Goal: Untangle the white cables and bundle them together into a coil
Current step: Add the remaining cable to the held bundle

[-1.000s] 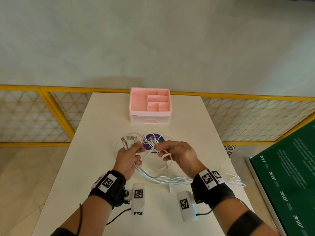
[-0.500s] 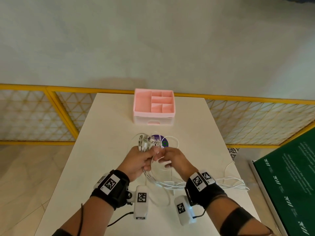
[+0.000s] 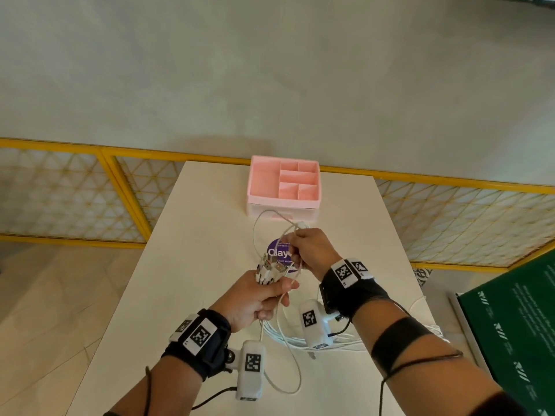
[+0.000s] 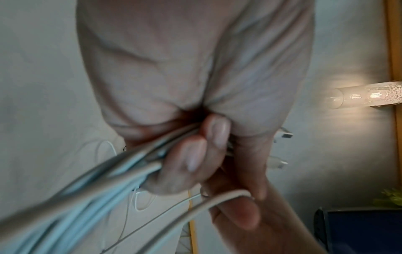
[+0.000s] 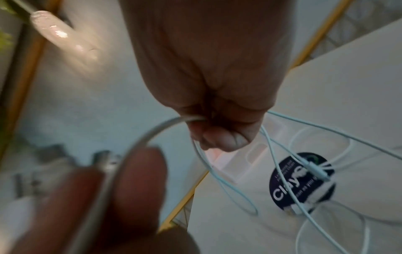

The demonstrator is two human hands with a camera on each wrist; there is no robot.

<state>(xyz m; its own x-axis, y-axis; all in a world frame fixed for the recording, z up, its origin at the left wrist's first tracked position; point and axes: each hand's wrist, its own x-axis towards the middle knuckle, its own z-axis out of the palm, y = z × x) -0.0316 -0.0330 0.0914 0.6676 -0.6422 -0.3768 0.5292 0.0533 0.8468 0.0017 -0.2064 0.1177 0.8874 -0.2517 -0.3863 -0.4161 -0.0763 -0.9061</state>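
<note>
Left hand clenched round bundled thin white cables, plug ends upward, right hand pinching one cable strand, pink plastic compartment organiser behind, white table

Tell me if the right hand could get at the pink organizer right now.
Probably not freely: the right hand is close to the pink organizer with bare table between, but its fingers are pinching a white cable.
</note>
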